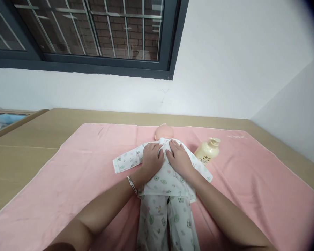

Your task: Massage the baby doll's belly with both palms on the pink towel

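- A baby doll (164, 174) lies on its back in the middle of a pink towel (68, 181), head pointing away toward the wall, legs toward the person.
- The doll wears a white printed pyjama top and trousers; its sleeves spread out to both sides.
- The left hand (151, 159) lies flat and open on the doll's chest, fingers spread, gripping nothing; a bangle (132, 184) sits on that wrist.
- The right hand (179, 158) rests just beside it, also open and palm down on the upper chest, fingertips near the collar.
- The two hands nearly touch at the chest's midline.
- A cream pump bottle (207, 151) lies tilted on the towel just beside the doll's far sleeve, on the person's right.
- The towel covers a wooden worktop (21, 157) under a dark-framed window (94, 38).
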{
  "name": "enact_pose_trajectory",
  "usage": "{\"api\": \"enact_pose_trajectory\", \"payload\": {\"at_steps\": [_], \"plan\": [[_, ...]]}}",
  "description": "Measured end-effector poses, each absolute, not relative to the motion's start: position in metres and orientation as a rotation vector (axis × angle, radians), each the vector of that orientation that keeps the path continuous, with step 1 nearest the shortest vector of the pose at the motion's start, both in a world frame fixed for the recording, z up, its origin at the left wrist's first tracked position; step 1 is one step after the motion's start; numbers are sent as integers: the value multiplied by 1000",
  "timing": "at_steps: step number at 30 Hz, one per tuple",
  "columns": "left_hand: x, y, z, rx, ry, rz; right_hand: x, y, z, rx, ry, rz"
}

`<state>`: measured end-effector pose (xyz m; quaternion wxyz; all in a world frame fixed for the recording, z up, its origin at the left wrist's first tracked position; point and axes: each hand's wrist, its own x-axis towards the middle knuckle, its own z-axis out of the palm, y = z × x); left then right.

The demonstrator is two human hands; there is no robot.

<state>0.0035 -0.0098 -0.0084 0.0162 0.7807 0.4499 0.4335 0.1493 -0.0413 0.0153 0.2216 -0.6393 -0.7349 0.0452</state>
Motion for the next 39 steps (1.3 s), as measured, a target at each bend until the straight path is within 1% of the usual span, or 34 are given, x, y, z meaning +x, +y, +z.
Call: {"api": "enact_pose_trajectory", "payload": {"at_steps": [5, 11, 15, 19, 25, 28, 39], "plan": [[5, -12, -8, 2399, 1431, 1329, 146, -42, 12, -1794, -2033, 46], [4, -7, -12, 2290, 1530, 1264, 134, -64, 21, -1769, -2069, -69], [4, -4, -15, 2262, 1539, 1241, 133, -71, 27, -1714, -2060, 5], [4, -2, -17, 2304, 1535, 1229, 141, -59, 23, -1683, -1995, 91], [4, -3, -19, 2340, 1524, 1245, 162, -31, 0, -1504, -2090, 48], [5, -3, -19, 2332, 1522, 1249, 165, -29, -8, -1472, -2038, 58], [5, -3, -19, 2326, 1523, 1245, 164, -31, -8, -1448, -1942, 110]]}}
